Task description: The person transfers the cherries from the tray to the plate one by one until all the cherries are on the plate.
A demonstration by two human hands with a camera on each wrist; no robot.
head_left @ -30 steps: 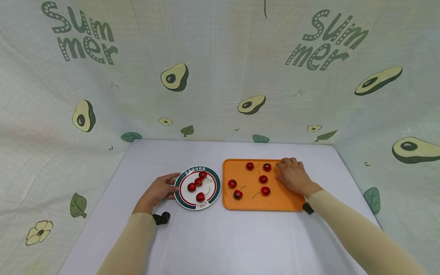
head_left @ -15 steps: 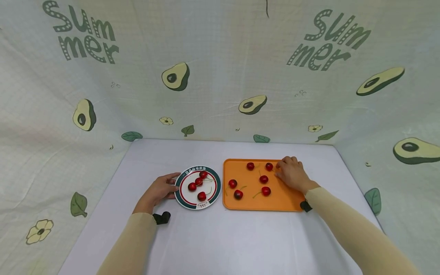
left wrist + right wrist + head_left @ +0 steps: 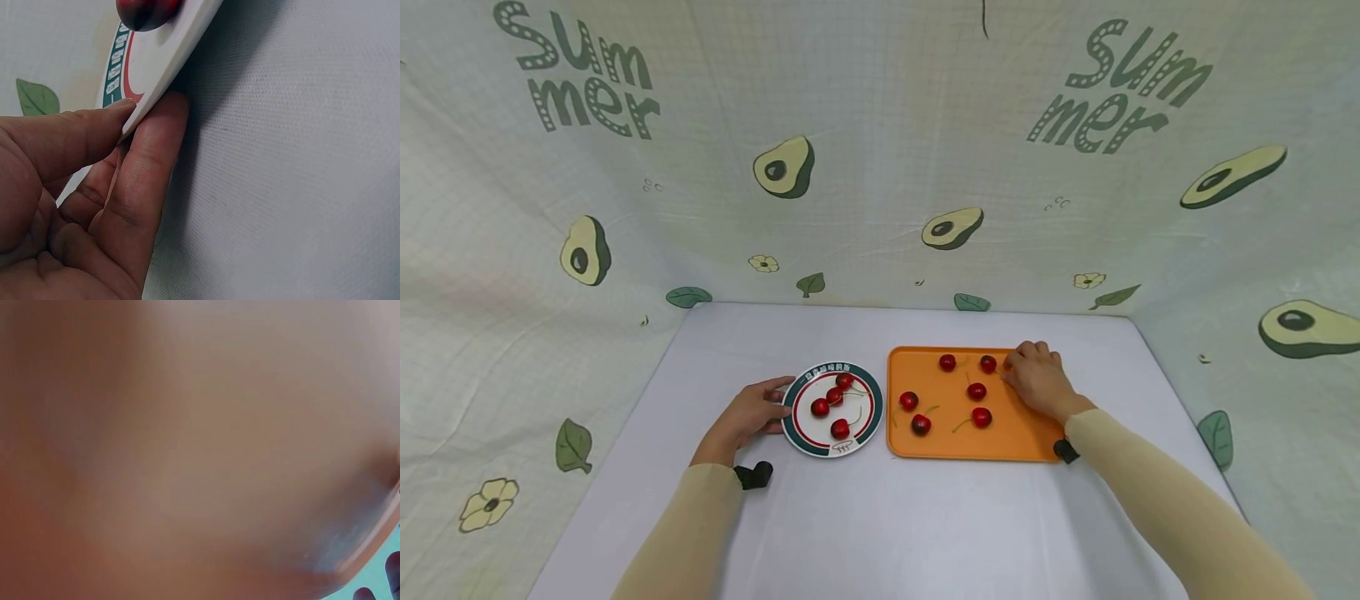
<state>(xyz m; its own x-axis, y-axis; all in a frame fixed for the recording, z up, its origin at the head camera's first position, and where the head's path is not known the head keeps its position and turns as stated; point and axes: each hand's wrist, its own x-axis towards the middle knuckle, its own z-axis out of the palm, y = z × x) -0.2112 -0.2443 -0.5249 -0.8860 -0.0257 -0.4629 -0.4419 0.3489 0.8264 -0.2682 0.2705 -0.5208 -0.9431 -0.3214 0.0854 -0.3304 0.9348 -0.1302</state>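
Person's left hand found pinching the left rim of a round white plate with green-and-red border, bearing four glossy red cherries. Right hand at the right end of a rectangular orange tray; its grip cannot be determined.

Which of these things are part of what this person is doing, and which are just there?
Seemingly part of the job:
plate, rim pinched by the left hand
four cherries on the plate
tray, right hand at its far right
six visible cherries on the tray

Just there:
table
printed cloth
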